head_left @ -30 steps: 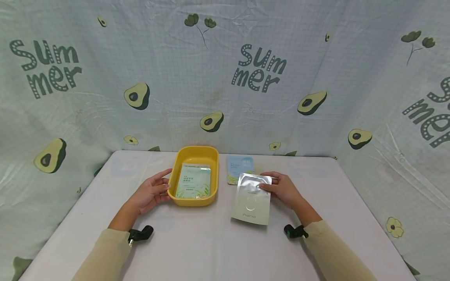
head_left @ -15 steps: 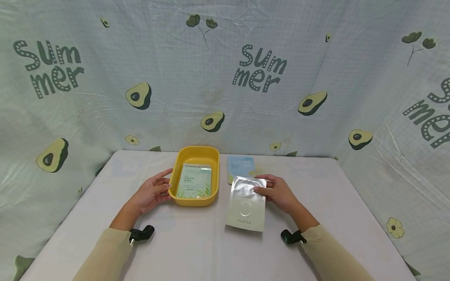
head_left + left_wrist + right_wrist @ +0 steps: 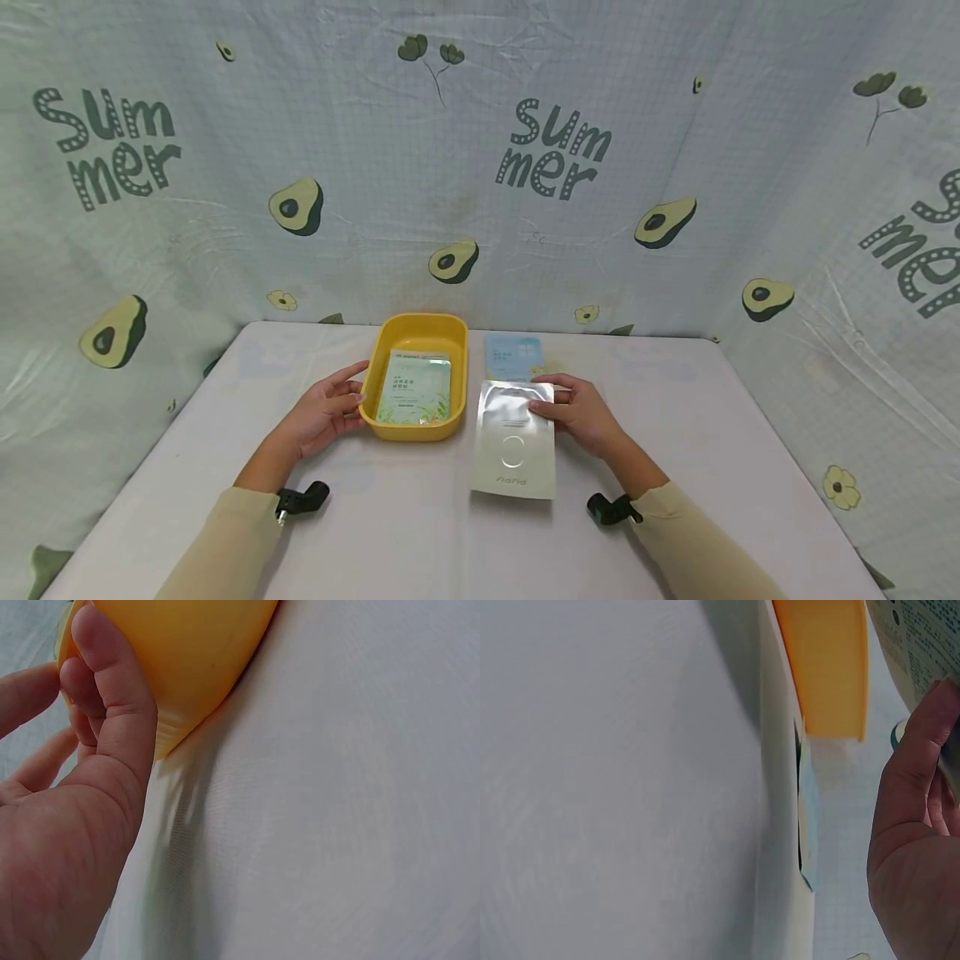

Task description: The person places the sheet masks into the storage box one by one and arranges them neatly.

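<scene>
In the head view, my right hand [image 3: 576, 415] pinches the top right part of a silver and pale sheet mask packet [image 3: 513, 458], thumb on the front face. The printed back of that packet [image 3: 919, 645] shows in the right wrist view. My left hand [image 3: 321, 417] rests its fingers against the left side of a yellow plastic basket [image 3: 417, 432]; in the left wrist view, its fingertips [image 3: 94, 637] touch the outer wall near the rim. Inside the basket lies a light green packet [image 3: 415, 392], with the edge of another behind it.
A light blue packet [image 3: 513, 354] lies on the white table [image 3: 405, 533], right of the basket and partly covered by the held packet. A cloth [image 3: 360, 167] printed with avocados and lettering hangs behind and at both sides.
My right hand has moved the silver packet leftward and slightly nearer to me, and the packet has turned straighter. The left hand and basket have stayed in place.
</scene>
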The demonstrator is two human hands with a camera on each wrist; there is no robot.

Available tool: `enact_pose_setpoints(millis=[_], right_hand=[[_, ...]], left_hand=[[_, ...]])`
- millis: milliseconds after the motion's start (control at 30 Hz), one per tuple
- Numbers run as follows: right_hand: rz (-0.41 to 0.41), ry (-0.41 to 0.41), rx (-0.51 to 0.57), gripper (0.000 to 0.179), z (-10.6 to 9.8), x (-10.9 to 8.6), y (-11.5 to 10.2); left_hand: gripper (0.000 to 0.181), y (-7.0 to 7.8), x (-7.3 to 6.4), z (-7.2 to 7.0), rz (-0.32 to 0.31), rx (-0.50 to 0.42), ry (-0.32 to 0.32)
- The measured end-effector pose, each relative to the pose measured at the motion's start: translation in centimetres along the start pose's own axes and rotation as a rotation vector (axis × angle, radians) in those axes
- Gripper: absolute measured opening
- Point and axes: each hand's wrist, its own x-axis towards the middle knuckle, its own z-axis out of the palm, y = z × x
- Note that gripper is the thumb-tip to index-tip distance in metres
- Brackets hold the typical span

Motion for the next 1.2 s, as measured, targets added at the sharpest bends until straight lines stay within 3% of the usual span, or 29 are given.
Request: enact_pose_setpoints(millis=[400,767,1200], right_hand=[[-0.075,-0.029,0.018,0.054,1.3,0.6,-0.4],[-0.051,-0.018,-0.004,0.059,2.8,1.2,-1.2],[-0.09,-0.034,-0.007,0.057,4.2,2.5,-1.8]], left_hand=[[0.075,0.2,-0.1,0.1,-0.005,0.005,0.003],[0.077,0.2,-0.2,0.1,0.004,0.009,-0.008],[0.076,0.1,-0.2,0.0,0.004,-0.003,-0.017]])
